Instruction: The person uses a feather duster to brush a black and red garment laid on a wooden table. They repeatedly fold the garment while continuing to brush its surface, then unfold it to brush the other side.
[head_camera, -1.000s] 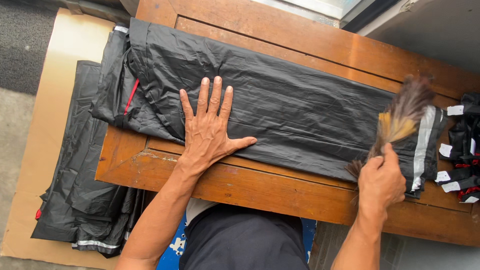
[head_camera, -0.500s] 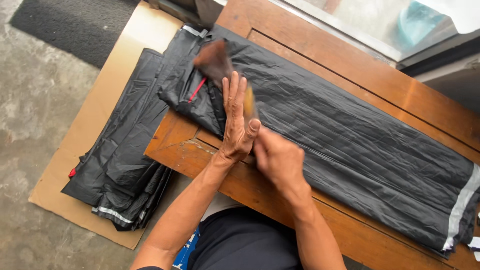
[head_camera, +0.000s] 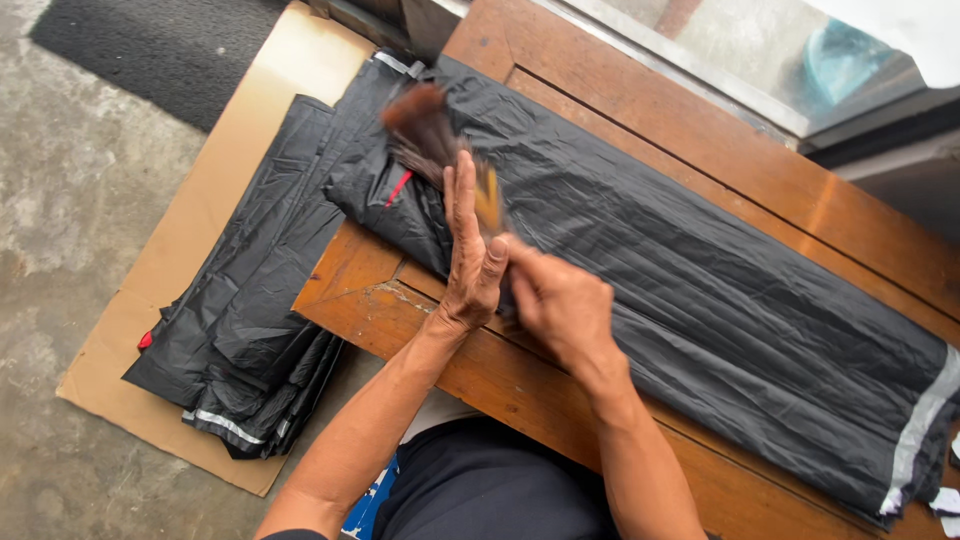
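The feather brush (head_camera: 432, 140) lies blurred over the black plastic sheet (head_camera: 700, 290), its handle clasped in the right hand (head_camera: 555, 300). The left hand (head_camera: 470, 255), fingers straight, presses edge-on against it. The wooden table (head_camera: 780, 175) carries the sheet; more black sheets (head_camera: 250, 320) lie on cardboard (head_camera: 190, 240) on the concrete floor (head_camera: 70, 190).

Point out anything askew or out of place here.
The long black plastic sheet lies diagonally on the wooden table, its left end hanging over the edge. A crumpled black plastic pile sits below on the flat brown cardboard.
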